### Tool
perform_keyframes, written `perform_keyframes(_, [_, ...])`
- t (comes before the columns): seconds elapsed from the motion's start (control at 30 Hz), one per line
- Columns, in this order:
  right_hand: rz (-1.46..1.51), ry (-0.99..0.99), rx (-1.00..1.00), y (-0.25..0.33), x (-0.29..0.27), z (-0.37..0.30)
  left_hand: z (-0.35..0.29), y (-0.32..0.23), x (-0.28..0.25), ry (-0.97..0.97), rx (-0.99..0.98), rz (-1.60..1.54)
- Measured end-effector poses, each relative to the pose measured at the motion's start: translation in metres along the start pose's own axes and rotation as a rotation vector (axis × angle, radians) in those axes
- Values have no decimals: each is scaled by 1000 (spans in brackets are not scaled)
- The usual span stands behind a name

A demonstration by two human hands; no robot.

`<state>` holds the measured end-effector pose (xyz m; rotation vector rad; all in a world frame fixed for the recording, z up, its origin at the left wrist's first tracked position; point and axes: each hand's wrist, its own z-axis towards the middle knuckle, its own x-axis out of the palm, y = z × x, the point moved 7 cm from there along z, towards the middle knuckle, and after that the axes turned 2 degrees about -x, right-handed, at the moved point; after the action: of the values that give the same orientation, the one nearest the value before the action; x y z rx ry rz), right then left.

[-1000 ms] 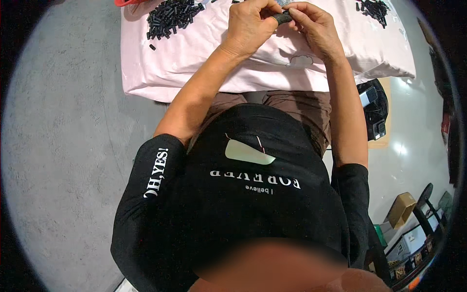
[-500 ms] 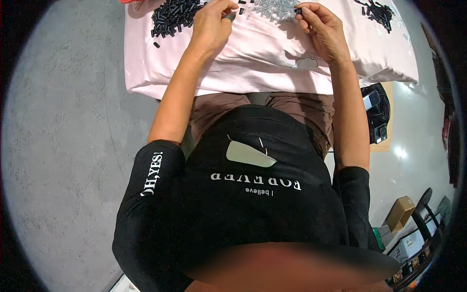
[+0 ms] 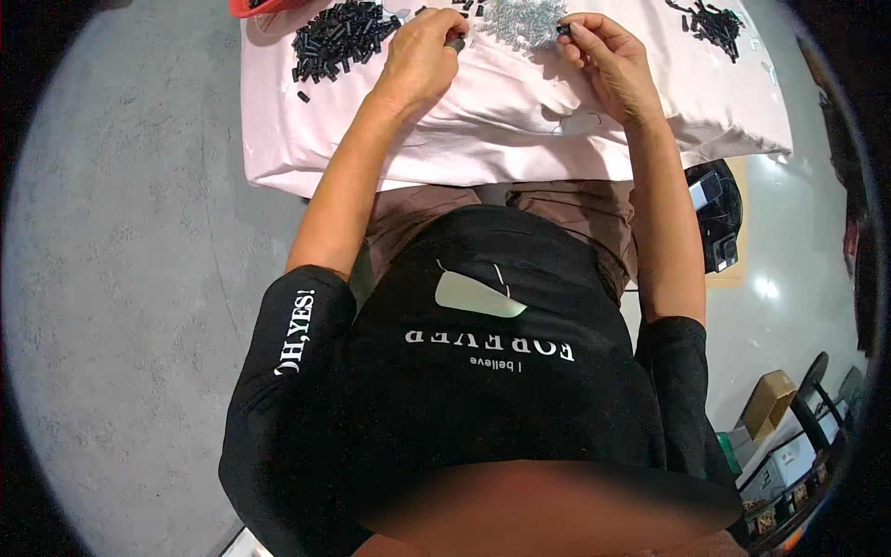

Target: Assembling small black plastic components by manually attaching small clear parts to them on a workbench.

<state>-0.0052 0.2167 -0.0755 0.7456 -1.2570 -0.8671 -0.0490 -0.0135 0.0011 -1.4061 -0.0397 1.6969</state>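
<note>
My right hand [image 3: 614, 67] pinches a small black piece [image 3: 563, 30] between thumb and fingertips, above the right edge of a heap of small clear or silvery pieces [image 3: 520, 23]. To the left of that heap is my left hand [image 3: 422, 60], closed with its fingers curled inward. Something dark shows at its inner side, but I cannot make out what it grips. A few loose black pieces [image 3: 479, 11] lie just beyond its fingers. Beside this hand, on the left, is a large pile of short black cylinders [image 3: 339, 39].
Pink cloth [image 3: 520, 153] covers the table in front of me. A red container [image 3: 264, 7] stands at the far left, and a smaller heap of black parts [image 3: 715, 30] lies at the far right. One stray black cylinder [image 3: 303, 97] rests near the left edge.
The view has shifted slightly, bringing more of the red container in. My left hand sits a little farther right and lower in the picture. My right hand keeps its pinch on the black piece.
</note>
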Motion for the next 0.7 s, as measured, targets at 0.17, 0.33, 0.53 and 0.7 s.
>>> perform_keyframes(0.17, [-27, -7, 33, 1, 1, 0, 0, 0, 8, 2, 37, -41])
perform_keyframes(0.33, [-10, -1, 26, -1, 0, -1, -5, 15, 8, 67, -227, -322])
perform_keyframes(0.53, [-83, 10, 37, 1, 9, -3, -7, -15, 27, 131, -353, -805])
perform_keyframes(0.7, [-108, -11, 62, -1, 5, -3, -2, -30, 40, 115, -292, -858])
